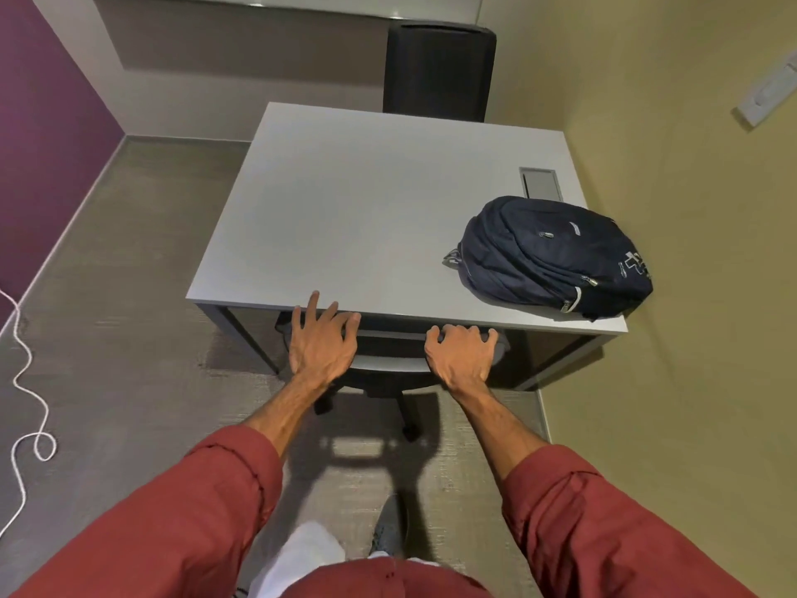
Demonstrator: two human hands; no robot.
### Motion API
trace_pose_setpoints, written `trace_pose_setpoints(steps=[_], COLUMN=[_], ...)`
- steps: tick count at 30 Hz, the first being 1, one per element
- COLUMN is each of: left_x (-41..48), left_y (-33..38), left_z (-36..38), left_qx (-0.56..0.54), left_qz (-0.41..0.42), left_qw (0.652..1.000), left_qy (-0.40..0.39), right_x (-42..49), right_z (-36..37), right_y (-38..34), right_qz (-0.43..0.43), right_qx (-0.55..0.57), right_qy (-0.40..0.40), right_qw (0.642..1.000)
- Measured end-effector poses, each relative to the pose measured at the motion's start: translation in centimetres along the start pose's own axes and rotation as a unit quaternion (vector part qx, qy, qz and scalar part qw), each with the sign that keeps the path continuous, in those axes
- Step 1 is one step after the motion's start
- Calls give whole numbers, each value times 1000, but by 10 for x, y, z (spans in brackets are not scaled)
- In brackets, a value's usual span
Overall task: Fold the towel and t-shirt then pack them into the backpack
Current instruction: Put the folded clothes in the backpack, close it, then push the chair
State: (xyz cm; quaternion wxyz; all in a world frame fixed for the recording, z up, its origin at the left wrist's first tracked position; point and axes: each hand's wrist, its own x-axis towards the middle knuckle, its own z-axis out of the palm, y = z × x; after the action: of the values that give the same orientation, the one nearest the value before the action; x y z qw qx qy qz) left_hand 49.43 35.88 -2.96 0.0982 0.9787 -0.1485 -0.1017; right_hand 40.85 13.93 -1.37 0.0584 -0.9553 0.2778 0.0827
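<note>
Grey table (pixel 345 200), dark chair (pixel 440 71) behind it, white cord (pixel 26 373) on carpet

The chair (pixel 388 364) is largely hidden beneath the surface (pixel 345 200) (only its back shows), and the backpack's (pixel 556 256) printed lettering cannot be read.

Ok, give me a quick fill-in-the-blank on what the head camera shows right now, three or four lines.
1. The dark blue backpack lies on the table's near ____ corner.
2. Neither the towel nor the ____ is visible on the table.
3. The left hand has its fingers spread, tips over the table's near ____.
4. The right hand is curled over the top of a ____ tucked under the table.

Missing words: right; t-shirt; edge; chair
</note>
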Motion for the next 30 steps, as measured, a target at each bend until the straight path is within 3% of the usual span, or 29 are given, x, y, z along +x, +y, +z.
trace_pose_setpoints(steps=[30], left_x=[64], left_y=[-26], left_z=[-21], left_qx=[-31], left_qz=[-8], left_qw=[999], left_qy=[-25], right_x=[55], right_z=[-4], right_y=[-44], right_qz=[16], right_qx=[13], right_qy=[-11], right_qw=[1000])
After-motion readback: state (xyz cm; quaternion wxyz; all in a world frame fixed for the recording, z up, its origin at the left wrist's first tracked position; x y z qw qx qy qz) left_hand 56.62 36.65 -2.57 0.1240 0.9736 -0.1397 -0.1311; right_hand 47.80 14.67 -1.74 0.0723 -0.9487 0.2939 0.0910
